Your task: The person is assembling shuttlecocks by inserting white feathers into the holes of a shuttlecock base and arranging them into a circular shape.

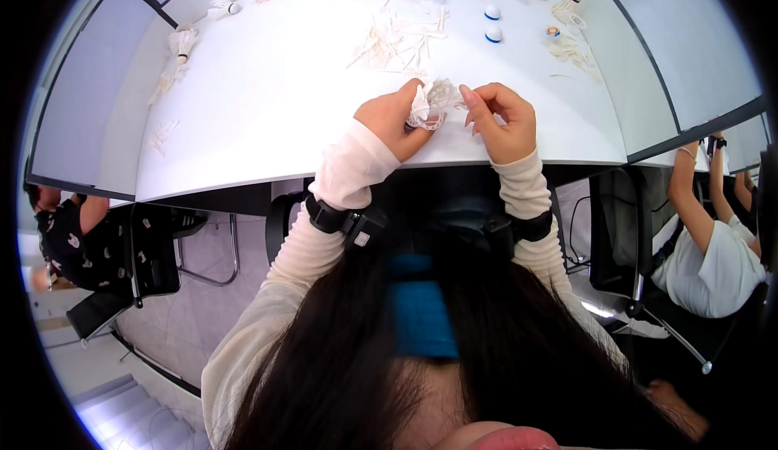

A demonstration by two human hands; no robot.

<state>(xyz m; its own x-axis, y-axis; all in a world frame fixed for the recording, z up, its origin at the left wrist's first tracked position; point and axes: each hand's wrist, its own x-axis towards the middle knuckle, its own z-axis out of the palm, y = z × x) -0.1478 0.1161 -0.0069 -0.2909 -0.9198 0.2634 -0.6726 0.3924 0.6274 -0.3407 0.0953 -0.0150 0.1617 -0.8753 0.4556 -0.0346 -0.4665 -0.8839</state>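
Note:
Near the front edge of the table, my left hand [391, 122] is closed around a white, ragged shuttlecock [438, 100]. Its skirt sticks out to the right of my fingers, while part of it is hidden in the palm. My right hand [504, 123] is at the skirt's right edge, thumb and forefinger pinching there and the other fingers curled. Just beyond my hands lies a loose pile of pale feather pieces [391, 43]. Two white shuttlecock heads with blue bands, a nearer one [493, 35] and a farther one [492, 13], stand right of the pile.
Along the left panel [89, 101] lie worn shuttlecocks [184, 43] and feather scraps [163, 136]. More shuttlecocks [567, 7] and broken feathers [572, 51] lie by the right panel [648, 61]. People sit beyond both panels, one in black [89, 243], one in white [713, 272].

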